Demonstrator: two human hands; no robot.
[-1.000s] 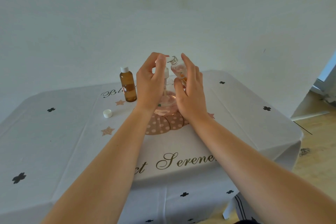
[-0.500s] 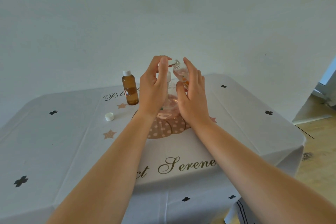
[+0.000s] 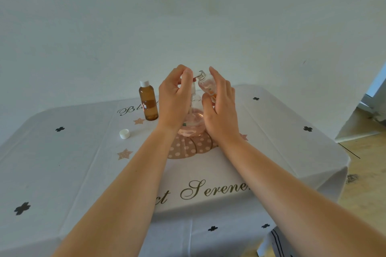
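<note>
The right hand (image 3: 221, 108) grips the tilted clear bottle (image 3: 206, 84), mouth toward the left hand (image 3: 174, 98). Left fingers curl over the flask (image 3: 193, 120) between both palms; their hold cannot be told.

both forearms extended, converging. left hand (image 3: 174, 100) raised, fingers curled, thumb meeting fingertips; what they pinch is hidden. right hand (image 3: 222, 108) opposite, thumb and fingers clasping small bottle (image 3: 206, 84), tilted toward left fingertips.

We log a desk (image 3: 292, 152), white printed cloth (image 3: 62, 173) over it; on top stand an amber bottle (image 3: 148, 103), a loose white cap (image 3: 124, 133) and a pink-filled glass flask (image 3: 193, 121).
</note>
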